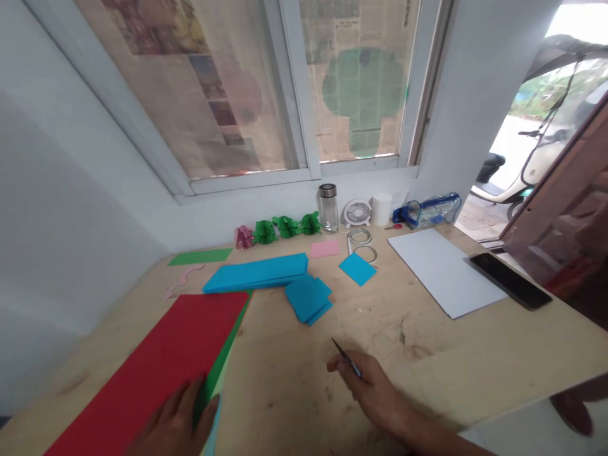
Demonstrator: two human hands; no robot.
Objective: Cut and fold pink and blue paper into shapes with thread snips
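Note:
My left hand (pixel 173 418) lies with its fingers apart on a long red sheet (pixel 161 354) at the lower left. Green and pale sheets show beneath the red one. My right hand (pixel 370 386) is closed around a small dark pointed tool, which looks like scissors (pixel 346 356), its tip pointing up and left above the bare wood. Beyond the hands are a stack of long blue strips (pixel 256 272), several overlapping blue squares (pixel 306 299) and one separate blue square (pixel 358 269).
Along the wall stand a pink paper flower (pixel 244 237), green paper shapes (pixel 287 227), a glass bottle (pixel 328 212), a small fan (pixel 357 213) and a clear blue-edged pouch (pixel 432 210). White sheets (pixel 444 272) and a phone (pixel 510 280) lie on the right of the table (pixel 451 361).

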